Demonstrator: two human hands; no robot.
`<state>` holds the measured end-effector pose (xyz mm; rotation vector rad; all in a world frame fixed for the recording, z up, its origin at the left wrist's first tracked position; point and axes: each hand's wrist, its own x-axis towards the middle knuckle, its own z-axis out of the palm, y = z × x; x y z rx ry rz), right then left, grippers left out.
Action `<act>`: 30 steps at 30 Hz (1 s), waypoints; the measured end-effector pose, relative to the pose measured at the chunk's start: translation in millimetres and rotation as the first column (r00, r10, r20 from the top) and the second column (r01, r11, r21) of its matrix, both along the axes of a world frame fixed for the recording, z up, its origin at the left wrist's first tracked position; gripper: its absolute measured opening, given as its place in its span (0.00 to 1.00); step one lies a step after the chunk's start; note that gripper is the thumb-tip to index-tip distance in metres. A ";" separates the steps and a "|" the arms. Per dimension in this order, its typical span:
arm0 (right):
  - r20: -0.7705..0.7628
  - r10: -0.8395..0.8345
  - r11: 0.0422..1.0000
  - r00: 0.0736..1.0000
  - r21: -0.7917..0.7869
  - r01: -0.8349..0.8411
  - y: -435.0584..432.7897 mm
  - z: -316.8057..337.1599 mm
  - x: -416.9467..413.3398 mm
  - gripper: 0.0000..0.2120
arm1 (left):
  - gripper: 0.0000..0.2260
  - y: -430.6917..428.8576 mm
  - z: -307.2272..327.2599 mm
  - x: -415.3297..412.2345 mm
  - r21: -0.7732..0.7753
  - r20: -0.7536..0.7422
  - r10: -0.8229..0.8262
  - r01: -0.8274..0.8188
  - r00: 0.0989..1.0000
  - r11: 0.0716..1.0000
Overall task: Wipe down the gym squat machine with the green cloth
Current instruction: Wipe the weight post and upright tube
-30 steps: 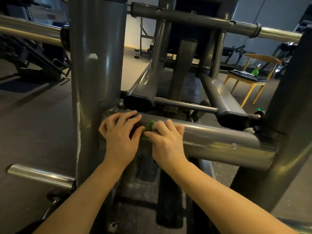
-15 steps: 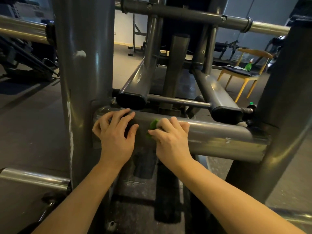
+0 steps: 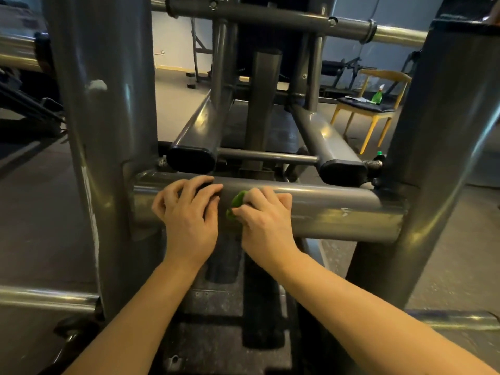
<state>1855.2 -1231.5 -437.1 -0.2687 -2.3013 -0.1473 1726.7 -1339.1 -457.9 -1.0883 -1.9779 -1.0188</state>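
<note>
The grey squat machine fills the view, with a thick horizontal crossbar (image 3: 338, 212) running between a left upright (image 3: 108, 131) and a right upright (image 3: 438, 158). My right hand (image 3: 263, 219) presses a bunched green cloth (image 3: 236, 203) against the crossbar; only a small green edge shows past my fingers. My left hand (image 3: 189, 212) rests on the same bar just to the left, fingers curled over its top and holding nothing.
Two angled frame tubes with black end caps (image 3: 190, 159) (image 3: 342, 169) sit just behind the crossbar. A wooden chair (image 3: 370, 112) with a green spray bottle (image 3: 377, 94) stands at the back right. Chrome weight pegs (image 3: 46, 297) stick out low on the left.
My right hand with the cloth has slid slightly to the right along the crossbar, away from the left hand. The view has shifted a little.
</note>
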 end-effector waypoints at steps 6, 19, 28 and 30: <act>0.031 -0.069 0.995 0.997 0.072 0.066 47.9 -15.4 75.4 0.08 | 0.13 4.8 -4.0 6.8 -0.020 0.014 0.020 -0.020 1.000 1.000; -0.027 -0.022 0.999 0.999 0.043 0.023 22.9 -7.9 32.1 0.05 | 0.11 5.6 -6.2 2.7 0.046 0.008 -0.022 0.021 1.000 0.999; -0.123 -0.026 0.999 0.992 -0.040 0.021 6.4 -15.7 9.0 0.06 | 0.11 2.8 -3.1 -1.7 0.022 -0.017 -0.039 0.040 0.999 0.999; -0.047 0.005 1.000 0.999 -0.009 -0.006 -1.4 -13.1 -2.8 0.06 | 0.12 1.4 -4.5 -0.9 0.003 -0.005 -0.043 0.043 0.999 0.999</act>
